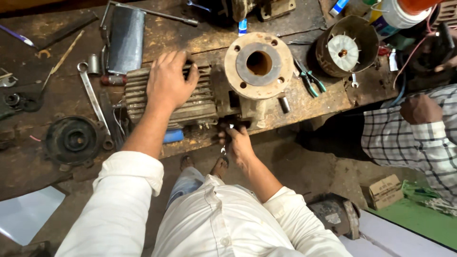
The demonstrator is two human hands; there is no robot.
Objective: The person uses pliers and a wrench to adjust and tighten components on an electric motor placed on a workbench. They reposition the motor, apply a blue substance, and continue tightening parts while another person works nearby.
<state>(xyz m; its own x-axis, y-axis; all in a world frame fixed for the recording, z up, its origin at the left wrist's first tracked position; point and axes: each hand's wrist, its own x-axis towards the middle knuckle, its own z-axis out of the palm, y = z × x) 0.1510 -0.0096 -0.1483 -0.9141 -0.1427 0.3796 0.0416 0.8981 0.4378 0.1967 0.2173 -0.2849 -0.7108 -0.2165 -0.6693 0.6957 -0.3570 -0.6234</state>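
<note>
A rusty finned motor with a round flanged pump housing (258, 64) lies on the worn wooden workbench (28, 162). My left hand (167, 81) rests flat on top of the motor's ribbed body (197, 102), fingers spread over it. My right hand (236, 143) is under the front edge of the pump, closed on a small metal spanner (223, 150) at the housing's underside. Both my sleeves are white.
A combination spanner (90, 93), a dark round end cover (72, 139), a grey cylinder (124, 39), green-handled pliers (310, 81) and a fan cowl with white impeller (345, 47) lie on the bench. Another person in a checked shirt (414, 138) stands at right. A cardboard box (384, 190) sits on the floor.
</note>
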